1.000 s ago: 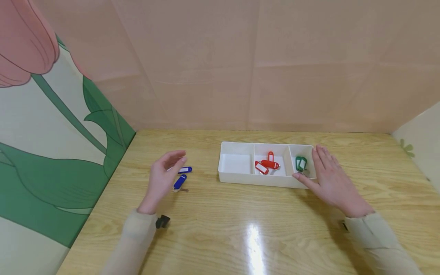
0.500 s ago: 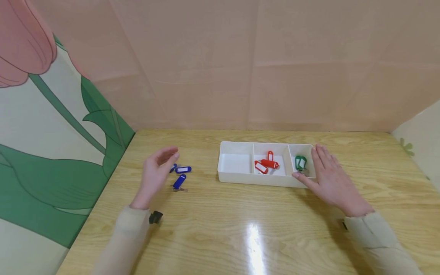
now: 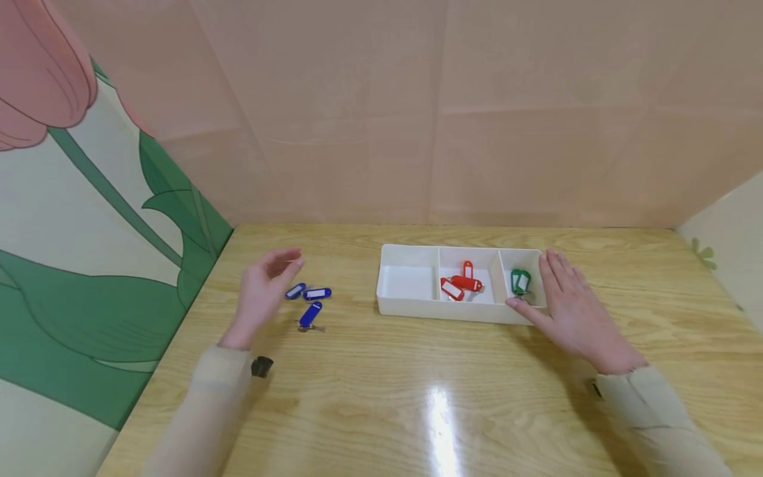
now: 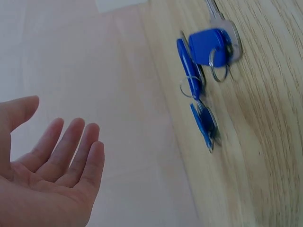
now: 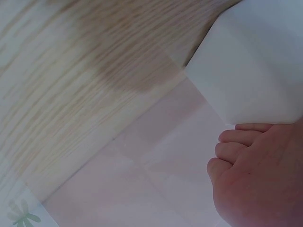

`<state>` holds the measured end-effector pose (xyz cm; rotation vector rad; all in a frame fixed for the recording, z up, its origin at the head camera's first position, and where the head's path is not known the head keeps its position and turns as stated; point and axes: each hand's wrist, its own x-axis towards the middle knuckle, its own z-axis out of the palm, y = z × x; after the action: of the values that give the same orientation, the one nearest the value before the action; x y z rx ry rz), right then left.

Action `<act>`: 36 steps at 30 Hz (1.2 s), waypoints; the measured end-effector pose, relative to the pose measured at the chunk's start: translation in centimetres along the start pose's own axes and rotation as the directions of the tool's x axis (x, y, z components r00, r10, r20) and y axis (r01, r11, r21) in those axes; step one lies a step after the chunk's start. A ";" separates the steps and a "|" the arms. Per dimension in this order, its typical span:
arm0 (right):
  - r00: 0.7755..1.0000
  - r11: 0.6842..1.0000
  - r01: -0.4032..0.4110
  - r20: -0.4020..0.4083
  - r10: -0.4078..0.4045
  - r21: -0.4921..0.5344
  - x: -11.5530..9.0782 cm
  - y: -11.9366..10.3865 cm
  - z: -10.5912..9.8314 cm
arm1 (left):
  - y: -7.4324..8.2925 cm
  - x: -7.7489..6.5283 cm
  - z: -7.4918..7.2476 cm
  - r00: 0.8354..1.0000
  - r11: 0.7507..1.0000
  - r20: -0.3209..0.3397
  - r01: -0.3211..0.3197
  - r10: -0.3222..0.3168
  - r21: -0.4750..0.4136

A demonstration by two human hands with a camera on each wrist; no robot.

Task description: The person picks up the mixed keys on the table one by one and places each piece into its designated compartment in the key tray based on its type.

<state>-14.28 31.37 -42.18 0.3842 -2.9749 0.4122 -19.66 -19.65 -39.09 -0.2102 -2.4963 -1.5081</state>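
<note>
Three blue key tags with keys (image 3: pixel 310 315) lie in a loose group on the wooden table, to the left of a white three-compartment tray (image 3: pixel 441 310). My left hand (image 3: pixel 262 295) hovers just left of the tags, fingers relaxed and palm bare in the left wrist view; nothing is in it. My right hand (image 3: pixel 578 321) rests against the tray's right end, fingers straight along the end wall and thumb at the front corner. Several red key tags (image 3: pixel 467 284) lie in the middle compartment. Green key tags (image 3: pixel 521 282) lie in the right one, while the left compartment is bare.
A pinkish covering (image 3: pixel 357 132) rises behind the table's back edge. On the left stands a panel with a painted flower (image 3: pixel 119 318), and a pale wall (image 3: pixel 727 245) is at the right. Wooden tabletop (image 3: pixel 381 384) stretches in front of the tray.
My left hand has drawn back to the left, away from the blue key tags, uncovering the third one. My right hand and the tray have stayed in place.
</note>
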 end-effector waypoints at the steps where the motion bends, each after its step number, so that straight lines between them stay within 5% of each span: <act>1: 1.000 1.000 0.001 -0.001 -0.001 -0.001 0.0 0.0 0.0 | -0.1 0.1 -0.1 1.000 1.000 0.003 0.007 -0.007 0.004; 24: 1.000 1.000 0.007 0.001 -0.007 -0.007 0.1 0.0 0.0 | -3.5 1.1 -0.5 0.990 0.983 0.090 0.090 -0.105 0.160; 36: 1.000 1.000 -0.002 0.011 0.002 -0.007 0.0 -0.1 -0.1 | -3.8 0.7 -0.7 0.946 0.944 0.230 0.158 -0.229 0.290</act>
<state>-14.27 31.32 -42.05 0.3840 -2.9871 0.4007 -21.19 -22.06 -41.83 -0.1247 -2.9784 -1.2545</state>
